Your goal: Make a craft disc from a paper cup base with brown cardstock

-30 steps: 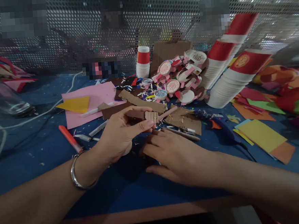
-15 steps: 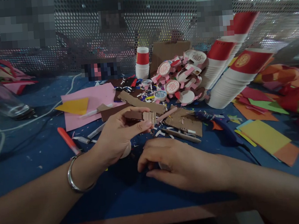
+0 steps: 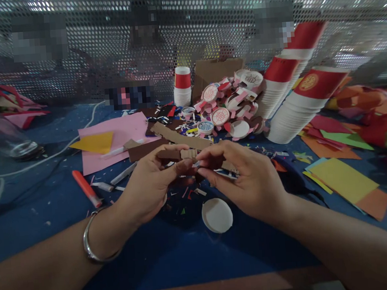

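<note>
- Left hand [image 3: 146, 183] pinches a small corrugated cardboard piece [image 3: 189, 154] above the blue table [image 3: 175, 261].
- Right hand [image 3: 249, 181] beside it, fingertips nearly together; can't tell what they grip.
- Cardboard probably light, stiffish, crushable; best taken by the edges.

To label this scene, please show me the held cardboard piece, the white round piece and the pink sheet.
Cardboard piece [image 3: 189, 153]: head view, its ridged face.
White round piece [image 3: 217, 215]: head view, its middle.
Pink sheet [image 3: 129, 128]: head view, bare upper right part.
</note>
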Available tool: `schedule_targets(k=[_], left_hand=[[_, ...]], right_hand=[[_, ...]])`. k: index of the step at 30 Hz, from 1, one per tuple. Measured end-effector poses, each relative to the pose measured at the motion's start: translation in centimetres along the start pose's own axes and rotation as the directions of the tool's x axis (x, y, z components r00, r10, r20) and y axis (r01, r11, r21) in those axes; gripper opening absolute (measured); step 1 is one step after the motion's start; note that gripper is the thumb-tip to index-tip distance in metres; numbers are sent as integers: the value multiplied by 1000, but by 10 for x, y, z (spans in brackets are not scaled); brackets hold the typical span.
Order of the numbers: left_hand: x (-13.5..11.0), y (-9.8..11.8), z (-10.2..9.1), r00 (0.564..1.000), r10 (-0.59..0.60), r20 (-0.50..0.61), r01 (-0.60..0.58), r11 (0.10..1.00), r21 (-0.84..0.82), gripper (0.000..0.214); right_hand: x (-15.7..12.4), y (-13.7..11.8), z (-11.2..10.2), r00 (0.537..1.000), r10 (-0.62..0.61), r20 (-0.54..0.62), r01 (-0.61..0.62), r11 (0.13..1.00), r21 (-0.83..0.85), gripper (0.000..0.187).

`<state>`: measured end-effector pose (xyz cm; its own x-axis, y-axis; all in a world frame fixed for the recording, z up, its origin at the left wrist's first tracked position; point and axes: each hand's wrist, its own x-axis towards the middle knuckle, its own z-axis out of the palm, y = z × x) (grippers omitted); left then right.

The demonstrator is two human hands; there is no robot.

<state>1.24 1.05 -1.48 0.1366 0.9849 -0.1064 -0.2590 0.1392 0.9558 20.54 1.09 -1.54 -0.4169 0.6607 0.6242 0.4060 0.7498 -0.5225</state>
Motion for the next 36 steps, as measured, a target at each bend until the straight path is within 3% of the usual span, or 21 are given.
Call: schedule_targets(k=[6, 12, 20, 26, 30, 36], left_hand=[[-2, -3, 2, 999, 32, -12, -32, 998, -48, 24], [-2, -5, 1, 993, 99, -65, -105, 990, -98, 21], [3, -5, -8, 984, 169, 53, -170, 985, 28, 20], [5, -6, -15, 989, 117, 93, -125, 988, 92, 27], [7, -5, -16, 991, 92, 98, -105, 984, 146, 27], [7, -1, -19, 987, 35, 154, -75, 963, 260, 26]], right_hand=[[-2, -2, 8, 998, -35, -42, 36, 999, 2, 17], [-2, -2, 11, 991, 110, -82, -102, 991, 89, 10], [1, -5, -4, 963, 266, -53, -257, 957, 135, 4], [3, 8, -7, 930, 355, 92, -362, 854, 373, 16], [4, 17, -7, 909, 369, 194, -417, 814, 405, 31], [5, 25, -8, 846, 363, 390, -518, 731, 445, 37]])
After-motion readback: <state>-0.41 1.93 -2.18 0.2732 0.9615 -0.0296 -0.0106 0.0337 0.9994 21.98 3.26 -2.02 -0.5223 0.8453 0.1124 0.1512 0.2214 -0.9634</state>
